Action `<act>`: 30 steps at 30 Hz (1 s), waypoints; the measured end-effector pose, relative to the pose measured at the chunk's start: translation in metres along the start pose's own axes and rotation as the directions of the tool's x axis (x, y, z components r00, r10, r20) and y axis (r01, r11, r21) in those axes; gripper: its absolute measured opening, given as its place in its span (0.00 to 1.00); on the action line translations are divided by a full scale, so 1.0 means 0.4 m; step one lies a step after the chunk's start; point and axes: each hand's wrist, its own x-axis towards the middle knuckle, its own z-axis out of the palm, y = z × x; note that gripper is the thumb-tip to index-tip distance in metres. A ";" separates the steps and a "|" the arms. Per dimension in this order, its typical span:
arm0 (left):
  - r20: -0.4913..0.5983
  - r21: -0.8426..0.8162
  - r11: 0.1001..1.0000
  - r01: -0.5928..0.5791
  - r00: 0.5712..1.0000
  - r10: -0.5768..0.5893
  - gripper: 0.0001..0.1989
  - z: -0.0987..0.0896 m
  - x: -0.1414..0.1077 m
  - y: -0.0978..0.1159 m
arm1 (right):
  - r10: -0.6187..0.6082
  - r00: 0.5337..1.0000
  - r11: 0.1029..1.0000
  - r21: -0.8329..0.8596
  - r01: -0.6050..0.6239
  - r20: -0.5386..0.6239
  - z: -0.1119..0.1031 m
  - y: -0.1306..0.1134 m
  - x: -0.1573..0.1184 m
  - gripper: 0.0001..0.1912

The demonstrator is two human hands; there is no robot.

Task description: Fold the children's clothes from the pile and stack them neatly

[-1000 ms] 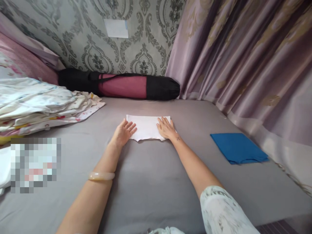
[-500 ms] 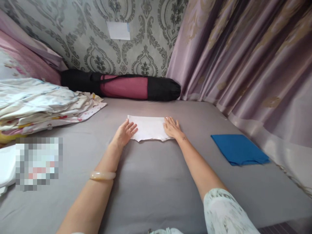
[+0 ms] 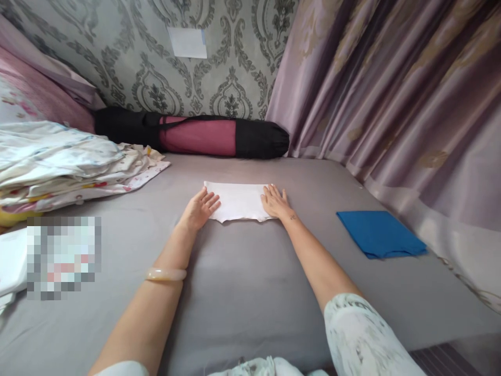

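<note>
A white folded garment (image 3: pixel 240 202) lies flat on the grey sheet (image 3: pixel 235 282), its near edge wavy. My left hand (image 3: pixel 199 208) rests on its side edge against the garment's left end, palm turned inward and fingers apart. On the right end, my right hand (image 3: pixel 275 201) lies palm down with its fingers spread over the cloth. Neither hand grips anything. A pale bangle (image 3: pixel 166 274) circles my left forearm. Further right, a folded blue cloth (image 3: pixel 381 235) lies apart from both hands.
A pile of patterned cloths (image 3: pixel 66 164) is at the left, with a white cloth (image 3: pixel 13 261) and a blurred-out patch nearer me. A long black and pink bag (image 3: pixel 198 137) lies along the wall. Purple curtains (image 3: pixel 376 89) hang down the right side.
The view has shifted slightly, so everything sits a little higher in the picture. Both hands keep their places at the garment's ends.
</note>
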 end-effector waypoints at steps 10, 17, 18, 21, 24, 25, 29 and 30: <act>0.001 0.024 1.000 0.002 1.000 -0.002 0.10 0.002 -0.003 0.002 | -0.150 0.987 0.988 0.024 0.152 -0.066 0.027 -0.088 -0.071 0.31; 0.026 0.039 0.999 -0.011 1.000 0.010 0.06 -0.003 0.002 0.002 | -0.138 0.990 0.989 0.046 0.140 -0.038 0.028 -0.084 -0.066 0.31; 0.039 0.038 0.999 -0.023 0.999 0.022 0.06 -0.002 0.001 0.002 | -0.140 0.990 0.988 0.059 0.142 -0.027 0.026 -0.082 -0.063 0.31; 0.091 0.035 0.995 -0.097 0.991 0.093 0.06 0.004 -0.005 0.004 | -0.164 0.986 0.978 0.138 0.159 0.027 0.012 -0.065 -0.045 0.31; 0.084 0.082 0.962 -0.262 0.963 0.256 0.10 0.001 -0.004 0.005 | -0.130 0.991 0.961 0.246 0.128 -0.008 -0.016 -0.027 -0.018 0.29; 0.060 0.134 0.932 -0.336 0.942 0.331 0.10 -0.004 -0.001 0.006 | -0.080 0.996 0.959 0.270 0.089 -0.041 -0.027 -0.011 -0.010 0.27; 0.006 0.569 0.646 -0.509 0.788 0.616 0.09 -0.048 0.025 0.011 | 0.204 0.974 0.954 0.242 -0.176 -0.096 -0.058 0.058 -0.002 0.19; 0.016 0.682 0.550 -0.482 0.762 0.647 0.09 -0.062 0.032 0.013 | 0.261 0.962 0.948 0.212 -0.239 -0.085 -0.061 0.072 -0.004 0.18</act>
